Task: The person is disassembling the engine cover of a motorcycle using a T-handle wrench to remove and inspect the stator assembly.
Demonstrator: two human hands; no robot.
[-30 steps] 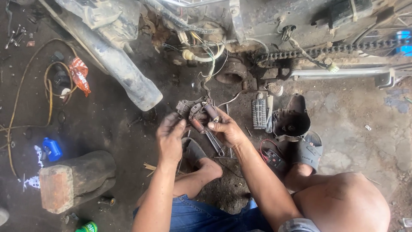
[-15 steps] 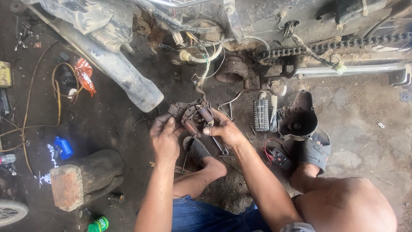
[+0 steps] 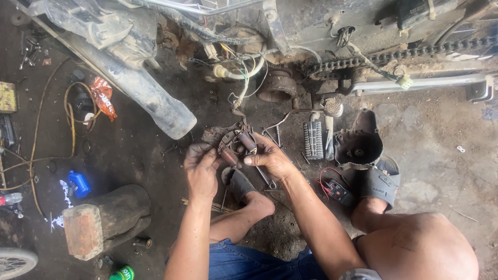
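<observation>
Both my hands hold a small greasy metal part [image 3: 232, 143] with cylindrical pieces and wires, low over the dirt floor. My left hand [image 3: 201, 166] grips its left side with the fingers curled around it. My right hand [image 3: 270, 158] pinches its right side between thumb and fingers. The part is just in front of a motorcycle's underside [image 3: 290, 31], from which loose wires [image 3: 244, 78] hang down toward it. My left foot in a dark sandal [image 3: 239, 184] is directly under my hands.
A long exhaust pipe [image 3: 150, 98] slants at the left. A drive chain [image 3: 394, 54] runs at the upper right. A ribbed footpeg [image 3: 313, 139], a dark cover [image 3: 358, 145], a wrench [image 3: 267, 178] and a red-wired tester [image 3: 337, 191] lie by my right sandal [image 3: 381, 179]. A wooden block [image 3: 104, 218] and blue bottle [image 3: 79, 183] are left.
My hands keep hold of the part and have shifted slightly left and down in view as the camera moved. The fingers have turned a little around it.
</observation>
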